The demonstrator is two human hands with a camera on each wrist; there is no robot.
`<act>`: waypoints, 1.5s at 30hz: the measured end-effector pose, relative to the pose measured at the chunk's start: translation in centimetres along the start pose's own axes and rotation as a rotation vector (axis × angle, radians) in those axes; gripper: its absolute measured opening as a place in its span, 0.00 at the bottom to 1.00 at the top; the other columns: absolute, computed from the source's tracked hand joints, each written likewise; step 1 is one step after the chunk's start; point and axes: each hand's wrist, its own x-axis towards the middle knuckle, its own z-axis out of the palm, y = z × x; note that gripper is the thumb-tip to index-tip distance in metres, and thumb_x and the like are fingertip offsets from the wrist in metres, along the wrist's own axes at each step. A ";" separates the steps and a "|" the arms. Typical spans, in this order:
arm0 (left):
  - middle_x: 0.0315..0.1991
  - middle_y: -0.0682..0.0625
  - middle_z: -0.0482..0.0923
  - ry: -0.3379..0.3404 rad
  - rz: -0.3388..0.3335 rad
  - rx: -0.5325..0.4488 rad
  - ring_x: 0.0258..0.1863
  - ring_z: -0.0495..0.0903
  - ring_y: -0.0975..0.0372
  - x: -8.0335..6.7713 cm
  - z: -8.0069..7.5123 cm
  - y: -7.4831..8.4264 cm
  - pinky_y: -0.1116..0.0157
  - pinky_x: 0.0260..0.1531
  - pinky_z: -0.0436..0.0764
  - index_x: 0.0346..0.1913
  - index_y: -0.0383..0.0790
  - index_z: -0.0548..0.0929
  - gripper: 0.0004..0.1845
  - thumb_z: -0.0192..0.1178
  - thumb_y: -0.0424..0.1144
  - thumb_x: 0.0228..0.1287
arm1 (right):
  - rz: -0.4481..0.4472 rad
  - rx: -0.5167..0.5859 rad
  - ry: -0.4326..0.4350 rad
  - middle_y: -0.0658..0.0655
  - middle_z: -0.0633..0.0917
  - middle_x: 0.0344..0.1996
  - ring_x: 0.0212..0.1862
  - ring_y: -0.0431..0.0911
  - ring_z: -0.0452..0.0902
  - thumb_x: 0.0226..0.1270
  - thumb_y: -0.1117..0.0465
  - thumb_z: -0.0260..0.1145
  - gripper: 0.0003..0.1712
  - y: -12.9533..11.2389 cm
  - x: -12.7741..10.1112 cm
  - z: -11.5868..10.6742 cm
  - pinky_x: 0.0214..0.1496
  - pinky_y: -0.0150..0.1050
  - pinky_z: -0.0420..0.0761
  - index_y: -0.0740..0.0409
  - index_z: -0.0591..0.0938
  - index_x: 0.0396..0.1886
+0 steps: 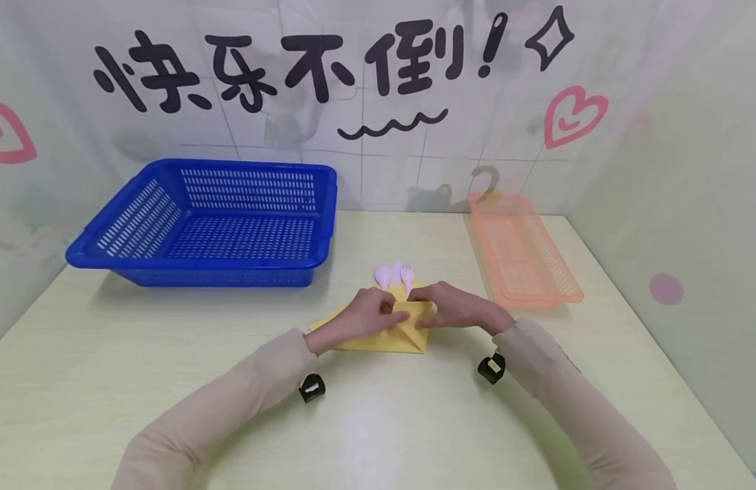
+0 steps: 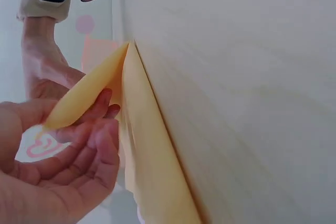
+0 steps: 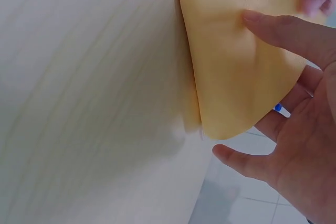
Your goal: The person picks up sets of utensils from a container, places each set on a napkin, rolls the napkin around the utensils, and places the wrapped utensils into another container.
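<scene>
A yellow napkin lies on the table with one part folded up into a raised flap. Heads of a pale pink spoon, knife and fork stick out past its far edge; their handles are hidden. My left hand pinches the flap's left edge, its other fingers curled below, as the left wrist view shows. My right hand holds the flap from the right. In the right wrist view its thumb presses the front of the cloth while other fingers reach behind.
A large blue plastic basket stands at the back left. At the back right is a shallow orange basket. Behind the table hangs a printed white sheet. Both wrists carry small black cameras.
</scene>
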 end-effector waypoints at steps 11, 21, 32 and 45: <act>0.17 0.40 0.78 -0.055 -0.201 -0.250 0.18 0.82 0.57 0.3 0.1 -0.1 0.68 0.21 0.79 0.26 0.30 0.74 0.06 0.61 0.27 0.50 | 0.072 -0.167 0.331 0.59 0.78 0.38 0.44 0.51 0.73 0.53 0.61 0.66 0.16 -1.5 -1.4 0.9 0.47 0.44 0.72 0.65 0.76 0.40; 0.17 0.44 0.75 -0.135 -0.290 -0.338 0.17 0.81 0.60 0.3 -0.1 -0.6 0.66 0.22 0.80 0.16 0.37 0.63 0.16 0.59 0.25 0.50 | 0.297 -0.146 0.150 0.46 0.67 0.14 0.19 0.37 0.59 0.45 0.50 0.71 0.20 -3.1 -2.7 2.7 0.19 0.27 0.60 0.57 0.71 0.20; 0.11 0.47 0.73 -0.256 -0.296 -0.263 0.11 0.77 0.63 -0.2 -0.3 -0.7 0.68 0.16 0.78 0.12 0.40 0.60 0.21 0.61 0.29 0.51 | 0.247 -0.174 0.099 0.45 0.65 0.14 0.19 0.36 0.58 0.48 0.57 0.70 0.15 -3.1 -2.5 3.2 0.19 0.27 0.57 0.56 0.71 0.18; 0.06 0.50 0.70 -0.258 -0.217 -0.008 0.04 0.70 0.66 -0.7 0.0 -0.5 0.69 0.10 0.74 0.09 0.38 0.62 0.22 0.62 0.31 0.51 | 0.023 -0.266 0.177 0.52 0.73 0.25 0.26 0.40 0.66 0.51 0.64 0.67 0.08 -3.3 -2.5 3.4 0.27 0.28 0.70 0.62 0.78 0.31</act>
